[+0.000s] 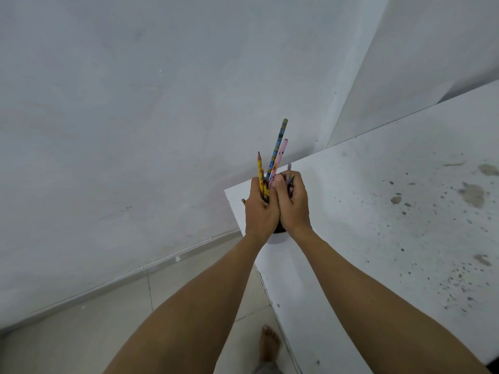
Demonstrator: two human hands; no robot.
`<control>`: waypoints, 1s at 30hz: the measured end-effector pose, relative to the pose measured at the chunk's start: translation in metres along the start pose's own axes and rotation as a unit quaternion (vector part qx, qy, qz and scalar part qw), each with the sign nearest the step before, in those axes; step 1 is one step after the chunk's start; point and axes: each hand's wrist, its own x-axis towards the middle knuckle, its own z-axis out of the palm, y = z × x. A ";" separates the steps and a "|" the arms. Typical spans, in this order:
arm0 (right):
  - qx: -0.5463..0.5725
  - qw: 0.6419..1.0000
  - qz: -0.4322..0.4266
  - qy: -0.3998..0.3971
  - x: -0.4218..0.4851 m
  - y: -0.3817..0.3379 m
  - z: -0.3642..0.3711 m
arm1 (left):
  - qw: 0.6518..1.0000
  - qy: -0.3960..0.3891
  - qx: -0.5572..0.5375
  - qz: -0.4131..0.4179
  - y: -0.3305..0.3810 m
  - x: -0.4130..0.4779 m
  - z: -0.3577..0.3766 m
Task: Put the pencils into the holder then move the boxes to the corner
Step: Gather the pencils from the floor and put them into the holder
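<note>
A white table (378, 211) fills the right side, its near corner pointing toward the left. Its top is speckled with dark flecks and several larger brownish stains (472, 194), thickest toward the right edge. Behind it stands a pale grey wall (108, 103), scuffed in places, meeting a second wall (418, 49) at a corner above the table. A white baseboard (121, 273) runs along the wall's foot. Below lies a light tiled floor (113, 327), where 1 bare foot (268, 344) stands beside the table's edge.

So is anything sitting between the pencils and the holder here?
Nothing visible. Both hands, left hand and right hand, wrap the bundle of patterned wooden pencils directly over the dark round holder near the corner of the stained white table; its opening is hidden.
</note>
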 end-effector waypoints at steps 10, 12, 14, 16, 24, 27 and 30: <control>0.005 1.000 -0.029 -0.011 -0.002 -0.006 -0.003 | 0.999 -0.026 0.022 -0.019 0.004 -0.006 -0.004; -0.004 1.000 -0.026 -0.013 -0.001 -0.009 -0.002 | 0.998 -0.047 0.028 -0.023 0.005 -0.007 -0.006; -0.016 1.000 -0.018 -0.013 0.000 -0.010 -0.001 | 0.998 -0.053 0.030 -0.026 0.004 -0.005 -0.008; -0.020 1.000 -0.009 -0.014 0.001 -0.011 -0.003 | 0.998 -0.042 0.029 -0.020 0.006 -0.003 -0.009; -0.103 0.992 -0.047 -0.051 0.008 -0.013 -0.008 | 0.999 0.022 0.026 0.031 0.010 -0.003 -0.009; -0.128 0.988 -0.054 -0.065 0.007 -0.006 -0.009 | 0.999 0.022 0.026 0.036 0.013 -0.003 -0.006; -0.123 0.984 -0.051 -0.116 0.004 -0.003 -0.009 | 0.999 0.023 0.033 0.028 0.017 -0.001 -0.005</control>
